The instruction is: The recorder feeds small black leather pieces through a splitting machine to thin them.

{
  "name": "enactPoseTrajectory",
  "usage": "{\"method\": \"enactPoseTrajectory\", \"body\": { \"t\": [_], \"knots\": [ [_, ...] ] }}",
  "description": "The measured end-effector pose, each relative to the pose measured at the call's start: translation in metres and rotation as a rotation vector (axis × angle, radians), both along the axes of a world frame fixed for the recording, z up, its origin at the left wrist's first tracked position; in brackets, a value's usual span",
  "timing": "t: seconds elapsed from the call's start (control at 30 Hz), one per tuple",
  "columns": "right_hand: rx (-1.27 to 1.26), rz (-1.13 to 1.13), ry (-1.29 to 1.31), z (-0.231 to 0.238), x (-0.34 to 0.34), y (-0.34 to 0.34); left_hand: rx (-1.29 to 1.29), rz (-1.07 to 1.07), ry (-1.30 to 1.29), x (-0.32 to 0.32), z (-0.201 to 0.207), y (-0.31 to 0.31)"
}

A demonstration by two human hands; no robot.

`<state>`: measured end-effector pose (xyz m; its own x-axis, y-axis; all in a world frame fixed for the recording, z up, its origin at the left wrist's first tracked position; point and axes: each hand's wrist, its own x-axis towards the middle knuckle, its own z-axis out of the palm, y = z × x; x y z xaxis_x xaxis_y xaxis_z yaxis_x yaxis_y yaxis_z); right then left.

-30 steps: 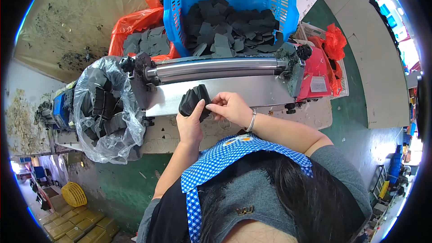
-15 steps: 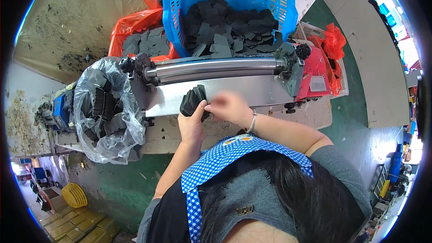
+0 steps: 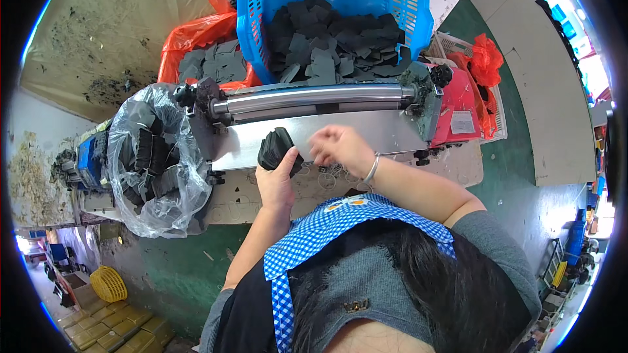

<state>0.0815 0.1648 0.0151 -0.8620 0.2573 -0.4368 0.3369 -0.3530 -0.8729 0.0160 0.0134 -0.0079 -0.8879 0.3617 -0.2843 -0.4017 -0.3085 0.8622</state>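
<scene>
My left hand (image 3: 275, 182) is closed around a fanned stack of thin black pieces (image 3: 276, 149), with the thumb pressed on its right side. Just right of that stack is my right hand (image 3: 341, 149), its fingers bent and apart, with nothing visible in them. Both hands are over the near edge of a smooth metal plate (image 3: 383, 129) on a roller machine. Along the plate's far side lie shiny metal rollers (image 3: 314, 99). A small dark patch (image 3: 329, 108), perhaps one of the pieces, shows at the lower roller.
Behind the rollers stands a blue basket (image 3: 252, 33) heaped with black pieces. More pieces lie in a red bag (image 3: 196, 28) beside it. A clear plastic bag (image 3: 190, 206) holding black stacks is at the left. The machine's red housing (image 3: 456, 101) is at the right end.
My right hand has moved right, away from the stack, and its fingers have parted. The stack has tilted slightly left in my left hand. A dark patch has appeared at the rollers.
</scene>
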Motion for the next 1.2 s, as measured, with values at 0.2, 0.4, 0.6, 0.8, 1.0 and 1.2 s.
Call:
{"method": "enactPoseTrajectory", "body": {
  "t": [0.2,0.4,0.6,0.8,1.0,1.2],
  "knots": [
    [0.064,0.084,0.052,0.010,0.003,-0.008,0.082,-0.047,-0.070,0.003,0.010,0.002],
    [-0.201,0.084,-0.081,0.002,0.002,0.002,0.139,-0.049,-0.137,0.004,0.022,0.004],
    [-0.207,-0.241,-0.228,-0.017,-0.003,0.028,0.058,-0.039,-0.099,-0.004,0.008,-0.003],
    [0.314,0.056,0.137,0.005,0.004,-0.012,0.031,-0.028,-0.032,0.004,0.008,0.003],
    [0.013,-0.152,-0.175,-0.017,-0.006,0.023,0.084,-0.033,-0.130,0.000,0.022,0.001],
    [0.157,0.009,-0.028,0.001,-0.003,0.000,0.054,-0.022,-0.090,0.003,0.009,0.001]
  ]
}}
